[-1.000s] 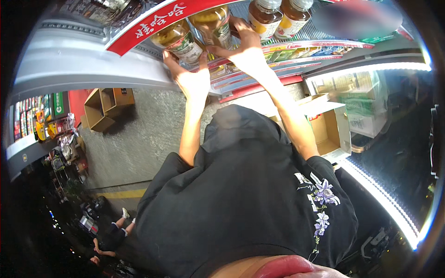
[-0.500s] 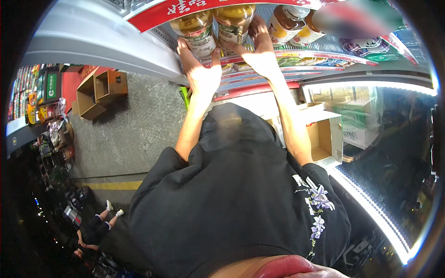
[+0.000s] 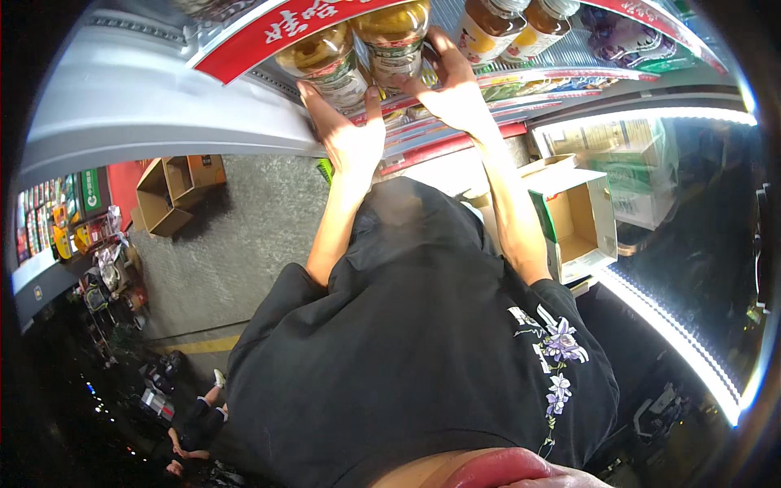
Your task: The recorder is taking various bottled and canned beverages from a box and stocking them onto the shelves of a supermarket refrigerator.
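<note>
Two clear bottles of yellowish drink with green-and-white labels stand side by side at the front of a fridge shelf (image 3: 451,16). My left hand (image 3: 351,138) is wrapped round the lower part of the left bottle (image 3: 338,80), thumb on its right side. Round the right bottle (image 3: 396,55) curls my right hand (image 3: 455,93), thumb toward me and fingers on its far right side. Both forearms reach up from the black shirt. A red shelf strip (image 3: 277,41) with white lettering covers part of the bottles in front.
Amber bottles (image 3: 492,28) and purple-wrapped packs (image 3: 626,37) share the shelf to the right. Lower shelves (image 3: 521,85) hold more goods. An opened carton (image 3: 573,220) stands by my right forearm; a brown cardboard box (image 3: 175,191) lies on the floor. A person (image 3: 195,427) is at lower left.
The view has shifted, so shelf and bottles sit higher and further left in the picture. Both hands keep their hold on the same two bottles.
</note>
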`<state>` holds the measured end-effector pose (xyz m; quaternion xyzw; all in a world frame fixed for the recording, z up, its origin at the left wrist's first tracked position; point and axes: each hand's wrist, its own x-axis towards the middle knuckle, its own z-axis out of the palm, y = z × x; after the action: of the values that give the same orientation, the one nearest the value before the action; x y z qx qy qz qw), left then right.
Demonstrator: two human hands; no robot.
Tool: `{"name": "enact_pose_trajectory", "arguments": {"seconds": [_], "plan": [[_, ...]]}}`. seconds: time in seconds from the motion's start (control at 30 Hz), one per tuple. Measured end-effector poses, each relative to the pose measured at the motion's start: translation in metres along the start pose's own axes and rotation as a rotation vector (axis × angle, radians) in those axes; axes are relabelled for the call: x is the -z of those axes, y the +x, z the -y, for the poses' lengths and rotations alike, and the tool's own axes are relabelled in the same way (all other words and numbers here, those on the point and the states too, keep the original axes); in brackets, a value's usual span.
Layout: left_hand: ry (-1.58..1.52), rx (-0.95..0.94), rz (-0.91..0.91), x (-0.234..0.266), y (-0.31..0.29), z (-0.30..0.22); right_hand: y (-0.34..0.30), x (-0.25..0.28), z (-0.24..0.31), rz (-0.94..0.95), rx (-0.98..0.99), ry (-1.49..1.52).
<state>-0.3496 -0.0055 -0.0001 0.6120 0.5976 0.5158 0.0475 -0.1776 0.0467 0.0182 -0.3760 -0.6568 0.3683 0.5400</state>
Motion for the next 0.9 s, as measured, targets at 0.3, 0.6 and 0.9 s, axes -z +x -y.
{"name": "enact_pose_trajectory", "arguments": {"seconds": [0.3, 0.6, 0.9], "plan": [[0.164, 0.020, -0.044, 0.001, -0.005, 0.007, -0.012, -0.003, 0.030, 0.069, 0.036, -0.141], [0.224, 0.055, -0.053, -0.009, -0.005, -0.017, -0.082, 0.024, 0.050, -0.123, -0.040, -0.181], [0.130, -0.433, 0.243, -0.051, -0.110, -0.074, -0.361, 0.222, -0.088, -0.620, -0.556, -0.310]]}}
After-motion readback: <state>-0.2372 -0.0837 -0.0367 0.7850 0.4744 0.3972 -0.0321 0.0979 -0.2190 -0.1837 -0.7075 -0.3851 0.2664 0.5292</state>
